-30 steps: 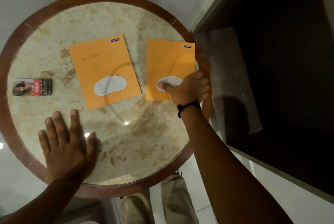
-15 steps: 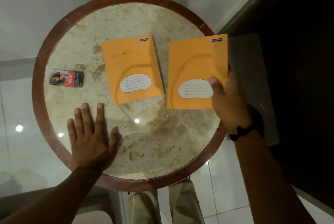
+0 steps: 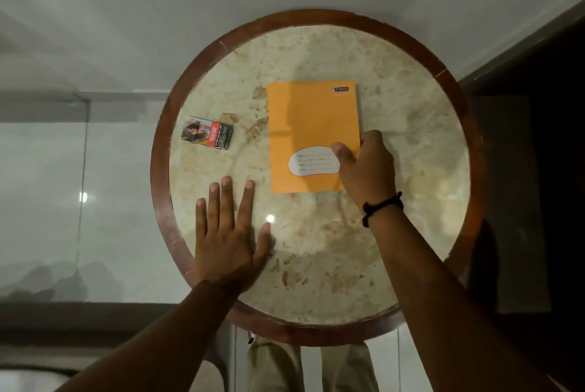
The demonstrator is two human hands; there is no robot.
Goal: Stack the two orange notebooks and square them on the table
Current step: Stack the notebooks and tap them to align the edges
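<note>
- Overhead, from the head camera, a round table with a marbled top and a dark wooden rim fills the middle of the view.
- Only one orange cover shows: the orange notebook lies flat at the table's centre, long edges running near to far, white label patch at its near end.
- Whether the second notebook lies beneath it cannot be told; no offset edge or corner sticks out anywhere along its outline.
- The right hand pinches the notebook's near right corner, thumb on top of the cover beside the label, the other fingers curled at the right edge. A dark wristband sits at that wrist.
- The left hand rests flat and open on the marble, fingers spread, holding nothing, near and left of the notebook and apart from it; its heel reaches the near left rim.
- A small printed box lies near the left rim, well apart from the notebook's left edge.
- Bare marble lies to the right of the notebook as far as the rim, in a band between its far edge and the far rim, and across the near part between the two forearms.
- Left of the notebook, a strip of bare top separates it from the box.
</note>
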